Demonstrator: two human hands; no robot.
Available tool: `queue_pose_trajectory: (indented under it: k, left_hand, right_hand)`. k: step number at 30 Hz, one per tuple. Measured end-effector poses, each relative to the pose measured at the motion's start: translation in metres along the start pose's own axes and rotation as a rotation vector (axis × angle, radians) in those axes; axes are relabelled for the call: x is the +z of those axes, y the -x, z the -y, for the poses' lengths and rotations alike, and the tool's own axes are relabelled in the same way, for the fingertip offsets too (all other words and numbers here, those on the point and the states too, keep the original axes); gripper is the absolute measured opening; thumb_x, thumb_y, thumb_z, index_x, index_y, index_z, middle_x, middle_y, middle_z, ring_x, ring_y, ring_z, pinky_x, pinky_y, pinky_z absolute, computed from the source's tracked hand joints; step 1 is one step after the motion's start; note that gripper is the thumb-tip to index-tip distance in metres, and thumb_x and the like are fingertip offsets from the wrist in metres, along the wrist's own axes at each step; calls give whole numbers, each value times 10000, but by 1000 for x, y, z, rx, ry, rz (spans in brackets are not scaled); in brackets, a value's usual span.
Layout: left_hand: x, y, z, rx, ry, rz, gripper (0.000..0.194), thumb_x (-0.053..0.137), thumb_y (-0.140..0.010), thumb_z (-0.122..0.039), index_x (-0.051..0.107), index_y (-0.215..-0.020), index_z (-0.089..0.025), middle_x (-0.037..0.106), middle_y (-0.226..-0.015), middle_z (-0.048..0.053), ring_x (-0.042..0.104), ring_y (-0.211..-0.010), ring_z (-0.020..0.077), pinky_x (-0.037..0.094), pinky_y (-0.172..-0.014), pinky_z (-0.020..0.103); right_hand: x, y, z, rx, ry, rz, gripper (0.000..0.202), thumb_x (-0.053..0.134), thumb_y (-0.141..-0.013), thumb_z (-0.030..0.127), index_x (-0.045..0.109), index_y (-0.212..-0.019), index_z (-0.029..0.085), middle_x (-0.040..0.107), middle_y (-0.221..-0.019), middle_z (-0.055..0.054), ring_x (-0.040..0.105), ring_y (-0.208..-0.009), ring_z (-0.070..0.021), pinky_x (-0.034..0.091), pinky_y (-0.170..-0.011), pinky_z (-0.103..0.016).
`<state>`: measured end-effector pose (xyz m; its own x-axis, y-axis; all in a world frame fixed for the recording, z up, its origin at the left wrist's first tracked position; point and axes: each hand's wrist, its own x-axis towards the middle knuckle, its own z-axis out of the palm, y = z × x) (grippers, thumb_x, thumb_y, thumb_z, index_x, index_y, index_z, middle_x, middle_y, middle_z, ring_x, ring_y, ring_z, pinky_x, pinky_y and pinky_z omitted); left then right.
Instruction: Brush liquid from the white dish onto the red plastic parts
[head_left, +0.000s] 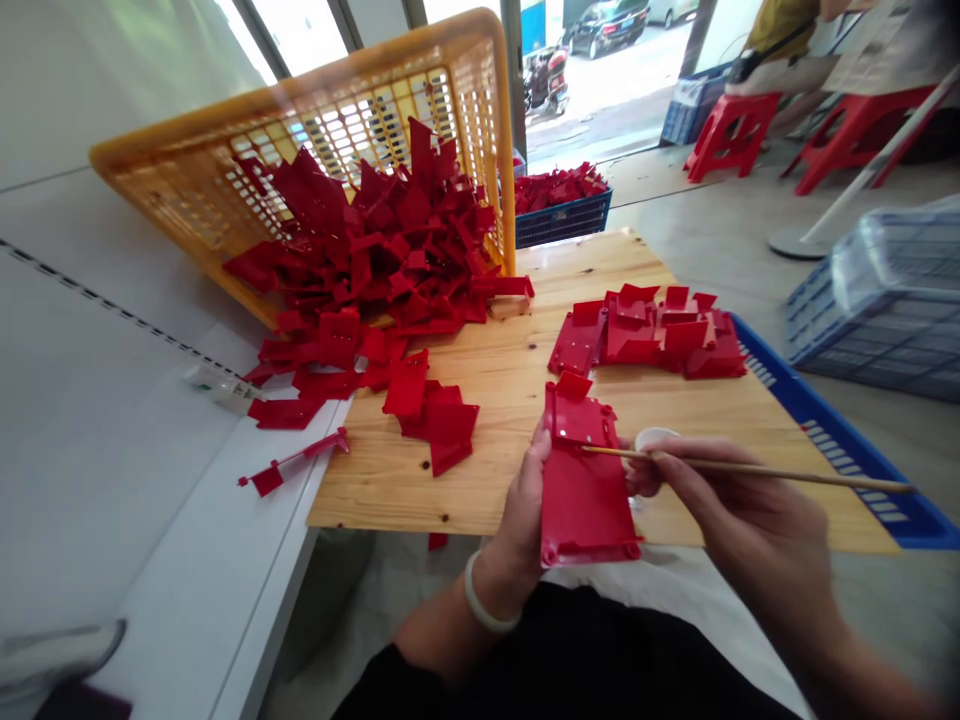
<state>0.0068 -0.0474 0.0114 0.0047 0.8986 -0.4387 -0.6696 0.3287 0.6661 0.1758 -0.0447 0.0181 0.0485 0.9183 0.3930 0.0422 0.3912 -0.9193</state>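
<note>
My left hand (523, 510) holds a red plastic part (589, 500) upright by its left edge, above the front of the wooden board (495, 375). A thin wooden stick (795, 472) is pinched in my right hand (757, 520), its tip touching or just over the upper part of the red piece. Behind my right fingers a small white round container (655, 437) shows in part. Just beyond the held piece lies a group of similar red parts (652, 335). A smaller cluster of red parts (442, 415) rests on the board to the left.
A yellow crate (495, 130) lies tipped at the back left, red parts spilling from it onto the board and a white ledge (217, 540). A blue basket (847, 450) borders the right side. Seated people and red stools (731, 130) are at the back right.
</note>
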Motion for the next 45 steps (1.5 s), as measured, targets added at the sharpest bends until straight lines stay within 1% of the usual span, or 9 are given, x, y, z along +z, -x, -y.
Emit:
queue_pose_trajectory:
  k: [3,10,14,18,23,26,31,37,45]
  left_hand:
    - [3,2,-2,22,-26,10,449,670,-987,-531,775,-1266,-196,829,-961,65,792,-924,269,606,-848,326]
    - [9,6,-5,26,-38,69,487,676,-959,-563,791,-1216,-166,834,-1129,121,797,-1017,303,609,-925,353]
    - [9,5,-3,49,-20,161,478,639,-991,-518,730,-1356,-224,822,-1214,102,790,-1113,304,598,-1007,376]
    - [9,5,-2,84,-19,190,528,592,-1024,-510,653,-1433,-182,813,-1232,138,762,-1205,332,578,-1073,417]
    - [14,7,-3,104,-57,162,666,621,-1001,-537,524,-1555,-181,813,-1209,151,811,-994,343,626,-968,476]
    - [15,8,-3,133,-103,120,654,574,-1042,-499,458,-1608,-190,806,-1228,146,812,-958,305,627,-950,432]
    - [11,9,0,126,-149,67,800,614,-1046,-521,306,-1723,-226,821,-1175,117,771,-1176,319,589,-1059,410]
    - [12,10,0,193,-244,28,754,529,-1097,-509,273,-1738,-205,822,-1144,113,635,-1427,304,537,-1168,426]
    - [9,8,1,172,-271,109,799,498,-1095,-550,213,-1752,-195,824,-997,101,795,-1063,302,613,-1022,438]
  right_hand:
    - [0,1,0,-4,12,1,91,746,-1029,305,798,-1103,297,786,-865,-11,766,-715,-181,674,-678,-280]
    - [-1,3,3,-10,41,-21,103,739,-1032,327,792,-1109,283,788,-872,-25,769,-712,-201,682,-661,-311]
    - [-1,3,1,-9,27,-31,104,735,-1032,294,794,-1118,286,787,-880,-20,773,-727,-198,685,-673,-306]
    - [-1,4,1,-34,23,-20,108,731,-1032,263,797,-1112,293,783,-879,-6,761,-712,-175,672,-667,-273]
    - [-2,2,7,-15,35,-47,94,730,-1034,284,789,-1107,289,785,-869,-1,773,-726,-179,676,-681,-270]
    - [-3,1,10,2,62,-56,77,729,-1037,305,781,-1092,292,789,-879,-1,764,-711,-176,668,-664,-268]
    - [-5,-1,5,-104,167,5,86,703,-1050,300,760,-1114,304,796,-915,-9,764,-718,-187,651,-653,-286]
    - [-4,-2,0,-246,296,82,145,674,-1052,219,745,-1148,301,792,-927,4,773,-739,-181,647,-746,-299]
    - [-5,-6,-2,-256,272,105,170,669,-1047,191,743,-1156,299,788,-933,5,779,-741,-183,643,-741,-299]
